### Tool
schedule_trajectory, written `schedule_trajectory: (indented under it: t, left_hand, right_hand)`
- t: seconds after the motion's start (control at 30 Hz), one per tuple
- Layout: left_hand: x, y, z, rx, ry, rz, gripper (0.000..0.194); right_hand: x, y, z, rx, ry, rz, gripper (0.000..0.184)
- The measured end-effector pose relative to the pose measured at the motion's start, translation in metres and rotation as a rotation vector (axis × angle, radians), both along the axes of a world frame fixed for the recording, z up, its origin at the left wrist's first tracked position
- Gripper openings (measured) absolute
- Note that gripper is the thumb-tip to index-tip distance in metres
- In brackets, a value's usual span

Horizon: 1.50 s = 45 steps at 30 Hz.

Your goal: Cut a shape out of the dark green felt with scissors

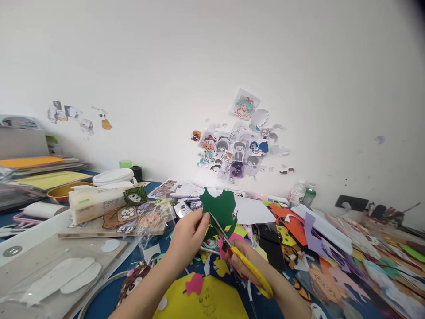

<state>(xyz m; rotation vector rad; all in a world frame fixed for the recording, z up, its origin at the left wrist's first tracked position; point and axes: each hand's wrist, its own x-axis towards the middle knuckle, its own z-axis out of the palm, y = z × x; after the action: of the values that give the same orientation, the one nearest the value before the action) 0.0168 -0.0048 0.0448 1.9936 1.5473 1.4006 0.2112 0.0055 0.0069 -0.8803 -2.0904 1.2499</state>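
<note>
A dark green sheet [221, 206] with an irregular cut outline is pinched by its left edge in my left hand [190, 234]. My right hand [241, 259] grips a pair of scissors [247, 263] with yellow handles. Their blades point up and left, over the lower part of the green sheet and close to my left fingertips. How far apart the blades are is hard to make out. Below my hands lies a yellow sheet [212, 305] with a drawn figure, and a pink paper scrap [194, 284] rests on it.
Paper scraps crowd the blue table. On the left are a tissue pack [96, 204], a white lid [113, 176] and a tray [40, 266]. Two bottles [297, 192] stand near the wall; orange paper [292, 223] lies at right. Paper cut-outs [239, 150] cover part of the wall.
</note>
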Motion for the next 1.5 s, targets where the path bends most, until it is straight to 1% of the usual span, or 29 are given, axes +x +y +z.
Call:
schedule_trajectory:
  t: [0.1, 0.17, 0.3, 0.43, 0.53, 0.6, 0.67, 0.7, 0.77, 0.8, 0.87, 0.9, 1.0, 1.07, 1.2, 1.27, 1.43, 1.5]
  left_hand:
    - [0.003, -0.003, 0.001, -0.021, 0.098, -0.068, 0.033]
    - [0.004, -0.004, 0.0, -0.015, 0.171, -0.079, 0.029]
    - [0.005, -0.003, 0.0, 0.016, 0.249, -0.037, 0.029]
    - [0.002, -0.004, 0.004, 0.083, 0.339, -0.003, 0.028]
    - [-0.001, -0.004, 0.007, 0.129, 0.359, 0.003, 0.029]
    - [-0.003, -0.004, 0.008, 0.162, 0.333, -0.009, 0.03]
    - [-0.006, -0.003, 0.008, 0.201, 0.257, -0.021, 0.03]
    - [-0.008, -0.002, 0.008, 0.213, 0.185, -0.025, 0.028]
    - [-0.012, -0.001, 0.008, 0.233, -0.03, -0.043, 0.024]
    - [-0.014, -0.001, 0.008, 0.23, -0.147, -0.07, 0.027]
    - [-0.019, -0.001, 0.008, 0.173, -0.315, -0.169, 0.039]
    - [-0.021, -0.001, 0.009, 0.116, -0.355, -0.238, 0.043]
    - [-0.025, -0.003, 0.011, -0.085, -0.378, -0.427, 0.045]
    - [-0.026, -0.003, 0.012, -0.137, -0.381, -0.5, 0.05]
    - [-0.027, -0.004, 0.013, -0.128, -0.339, -0.587, 0.051]
    - [-0.028, -0.004, 0.014, -0.135, -0.327, -0.611, 0.052]
    - [-0.032, -0.005, 0.017, -0.206, -0.28, -0.575, 0.052]
    - [-0.032, -0.005, 0.016, -0.247, -0.279, -0.606, 0.054]
  right_hand:
    - [-0.001, 0.001, -0.002, 0.019, 0.019, -0.009, 0.055]
    - [0.0, 0.003, -0.003, 0.048, 0.034, -0.007, 0.054]
    - [0.001, 0.003, -0.004, 0.069, 0.052, -0.017, 0.054]
    - [0.0, 0.003, -0.002, 0.093, 0.037, -0.019, 0.055]
    - [-0.001, 0.003, -0.001, 0.09, 0.05, -0.043, 0.056]
    - [-0.001, 0.004, 0.0, 0.06, 0.067, -0.054, 0.057]
    - [-0.001, 0.003, 0.0, 0.038, 0.074, -0.049, 0.058]
    - [-0.002, 0.002, 0.001, 0.029, 0.074, -0.039, 0.059]
    - [-0.003, 0.0, 0.001, 0.006, 0.098, -0.015, 0.059]
    - [-0.003, -0.001, 0.001, -0.017, 0.12, -0.005, 0.059]
    - [-0.005, -0.004, 0.0, -0.063, 0.148, 0.025, 0.059]
    - [-0.005, -0.005, 0.0, -0.078, 0.147, 0.045, 0.059]
    - [-0.005, -0.009, -0.002, -0.117, 0.089, 0.098, 0.059]
    - [-0.004, -0.009, -0.004, -0.138, 0.071, 0.114, 0.057]
    - [-0.003, -0.006, -0.01, -0.132, 0.08, 0.153, 0.053]
    - [-0.003, -0.006, -0.01, -0.123, 0.097, 0.159, 0.054]
    - [-0.004, -0.011, -0.001, -0.101, 0.114, 0.181, 0.063]
    - [-0.004, -0.013, 0.004, -0.098, 0.137, 0.187, 0.064]
